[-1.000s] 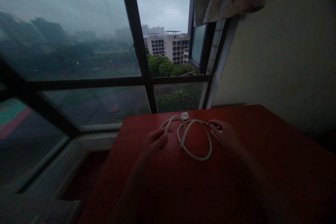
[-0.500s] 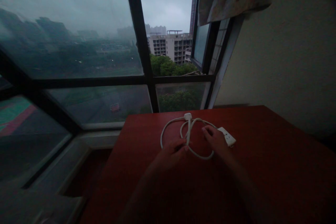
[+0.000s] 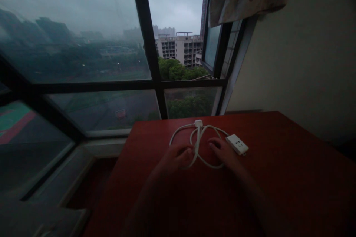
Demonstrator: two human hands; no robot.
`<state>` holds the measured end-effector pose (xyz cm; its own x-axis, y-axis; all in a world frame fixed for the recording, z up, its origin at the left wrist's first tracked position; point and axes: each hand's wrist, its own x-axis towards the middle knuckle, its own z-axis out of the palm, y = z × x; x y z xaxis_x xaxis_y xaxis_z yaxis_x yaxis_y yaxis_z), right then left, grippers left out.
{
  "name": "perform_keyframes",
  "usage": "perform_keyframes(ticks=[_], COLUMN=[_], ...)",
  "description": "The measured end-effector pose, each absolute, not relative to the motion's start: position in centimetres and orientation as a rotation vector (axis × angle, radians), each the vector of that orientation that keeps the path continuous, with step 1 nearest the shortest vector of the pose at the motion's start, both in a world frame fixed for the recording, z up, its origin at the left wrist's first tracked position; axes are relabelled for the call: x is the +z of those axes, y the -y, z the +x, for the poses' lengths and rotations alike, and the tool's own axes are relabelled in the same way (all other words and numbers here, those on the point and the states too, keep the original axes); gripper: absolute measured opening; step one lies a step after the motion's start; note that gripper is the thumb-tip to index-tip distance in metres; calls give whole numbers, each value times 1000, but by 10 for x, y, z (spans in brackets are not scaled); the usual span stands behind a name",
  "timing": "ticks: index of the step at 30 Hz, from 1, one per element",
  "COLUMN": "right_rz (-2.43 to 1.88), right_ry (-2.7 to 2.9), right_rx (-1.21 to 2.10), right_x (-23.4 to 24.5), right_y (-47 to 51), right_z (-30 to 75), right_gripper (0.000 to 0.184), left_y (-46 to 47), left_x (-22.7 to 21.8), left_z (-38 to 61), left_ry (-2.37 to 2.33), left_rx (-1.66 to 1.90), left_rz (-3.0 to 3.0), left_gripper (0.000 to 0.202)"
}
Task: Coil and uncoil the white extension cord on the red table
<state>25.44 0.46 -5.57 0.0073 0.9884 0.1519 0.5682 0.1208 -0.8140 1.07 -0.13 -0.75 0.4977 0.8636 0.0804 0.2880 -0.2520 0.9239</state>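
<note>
White cord loops by left hand, grip narrow, hold unclear, and right hand, grip parted.

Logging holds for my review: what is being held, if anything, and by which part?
The left grip is at the extension cord, near where its strands cross; whether it pinches it cannot be told. The right grip shows nothing held.

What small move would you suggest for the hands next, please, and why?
Perhaps bring the right hand slightly toward the left hand to help steady the white cord: the left hand is beside its crossing strands, while the right hand is over the loop's right side, with no clear grip on it.
</note>
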Motion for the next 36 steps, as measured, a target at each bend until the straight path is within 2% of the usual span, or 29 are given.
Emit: perform_keyframes(ticks=[5,8,11,17,21,25,28,32,36], right_rz=[-1532,-1516,-1430,-1379,-1651,-1893,-1970,-1957,-1910], right_ry=[1654,1695,1807,1903,1755,1672,1689,1533,1257], right_rx=[741,761,839,854,439,-4,99,399,460], right_x=[-51,-44,-39,-40,-50,-68,-79,-74,-54], right_y=[2,11,23,38,26,17,20,25,26], right_z=[252,248,239,236,280,337,357,354,344], right_gripper=[25,26,25,24,27,40,53,58,54], left_y=[-21,-28,-30,-28,-26,-13,3,19,19], left_x=[-27,-36,-43,-43,-37,-34,-33,-26,-19], left_z=[-9,-22,-28,-27,-20,4,28,46,45], left_ry=[-1508,-1891,-1987,-1841,-1872,-1384,-1026,-946,-907], left_rx=[939,752,564,442,557,868,905,841,845], left_rz=[1964,2088,2139,2172,2221,2084,1794,1762,1856], left_gripper=[27,37,41,22,25,34,40,56,31])
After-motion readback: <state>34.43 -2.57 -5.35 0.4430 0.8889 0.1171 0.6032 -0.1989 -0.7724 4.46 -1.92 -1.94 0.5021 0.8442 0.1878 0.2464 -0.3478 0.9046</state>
